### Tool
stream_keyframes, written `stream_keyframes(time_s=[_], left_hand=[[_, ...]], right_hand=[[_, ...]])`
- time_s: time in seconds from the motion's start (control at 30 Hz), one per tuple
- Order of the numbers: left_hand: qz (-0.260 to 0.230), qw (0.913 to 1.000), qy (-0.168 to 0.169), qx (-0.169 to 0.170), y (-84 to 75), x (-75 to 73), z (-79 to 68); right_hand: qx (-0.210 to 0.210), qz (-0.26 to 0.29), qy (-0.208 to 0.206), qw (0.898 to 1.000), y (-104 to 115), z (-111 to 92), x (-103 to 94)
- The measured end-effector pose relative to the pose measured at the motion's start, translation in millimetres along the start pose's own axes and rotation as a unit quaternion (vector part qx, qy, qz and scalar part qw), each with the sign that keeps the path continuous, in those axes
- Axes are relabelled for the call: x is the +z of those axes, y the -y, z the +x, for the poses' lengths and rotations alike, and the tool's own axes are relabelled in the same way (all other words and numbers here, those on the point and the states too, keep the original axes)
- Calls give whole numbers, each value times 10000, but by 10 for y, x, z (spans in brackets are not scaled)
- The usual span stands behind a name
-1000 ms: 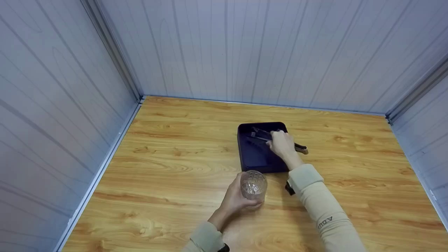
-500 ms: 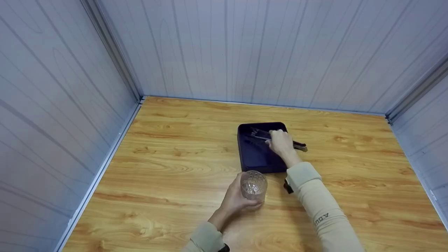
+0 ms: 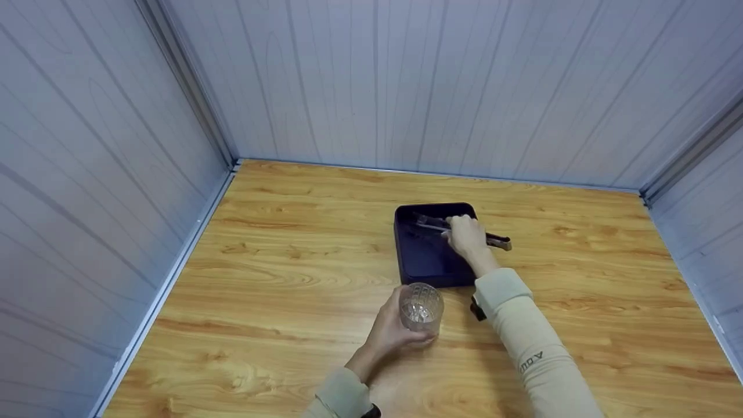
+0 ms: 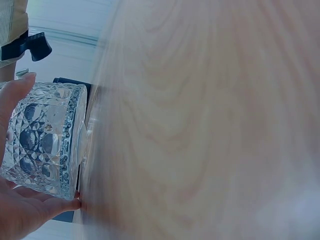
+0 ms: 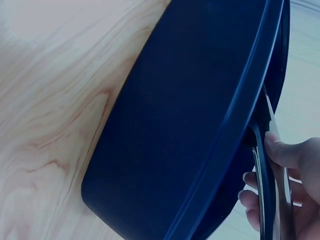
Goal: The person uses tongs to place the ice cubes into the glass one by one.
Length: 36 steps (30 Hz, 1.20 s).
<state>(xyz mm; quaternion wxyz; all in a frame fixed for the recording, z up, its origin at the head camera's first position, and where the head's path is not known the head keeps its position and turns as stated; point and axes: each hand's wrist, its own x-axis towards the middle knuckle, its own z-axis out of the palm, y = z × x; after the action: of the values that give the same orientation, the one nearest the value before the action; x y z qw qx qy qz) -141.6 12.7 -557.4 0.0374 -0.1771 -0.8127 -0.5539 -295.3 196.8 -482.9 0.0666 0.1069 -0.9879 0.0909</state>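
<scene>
My left hand (image 3: 388, 330) curls round a clear cut-glass tumbler (image 3: 421, 310), which stands upright on the table just in front of a dark blue tray (image 3: 432, 277). In the left wrist view, the faceted wall of the tumbler (image 4: 42, 140) sits between thumb and fingers. My right hand (image 3: 468, 237) grips a pair of tongs (image 3: 499, 241) over the tray, its bent end sticking out to the right past the rim. The tongs' tips reach down inside the tray; whether they pinch anything clear is too small to tell. The right wrist view shows thumb and fingers squeezing the tongs' arms (image 5: 266, 195).
The tray's high side wall (image 5: 175, 115) hides its inside from the right wrist view. Pale panels (image 3: 371, 87) enclose the wood-grain table (image 3: 278, 278) at the back and both sides.
The tips of the tongs have drawn together inside the tray. My right hand and sleeve have shifted slightly to the left, while my left hand and the tumbler have stayed put.
</scene>
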Motion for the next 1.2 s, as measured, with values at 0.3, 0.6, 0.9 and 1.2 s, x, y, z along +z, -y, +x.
stream_keyframes(time_s=[0.3, 0.6, 0.9, 1.2], left_hand=[[50, 10000, -4, -5, -1, 2, 7], [33, 10000, 5, -58, -1, -1, 1], [-33, 10000, 46, -16, 0, -6, 3], [-29, 10000, 28, 49, 3, -9, 3]], right_hand=[[60, 130, -57, 9999, 21, 4, -10], [93, 253, -65, 9996, 26, -7, -12], [-21, 328, -95, 9994, 32, -13, -18], [-180, 171, -288, 9993, 44, -42, -3]])
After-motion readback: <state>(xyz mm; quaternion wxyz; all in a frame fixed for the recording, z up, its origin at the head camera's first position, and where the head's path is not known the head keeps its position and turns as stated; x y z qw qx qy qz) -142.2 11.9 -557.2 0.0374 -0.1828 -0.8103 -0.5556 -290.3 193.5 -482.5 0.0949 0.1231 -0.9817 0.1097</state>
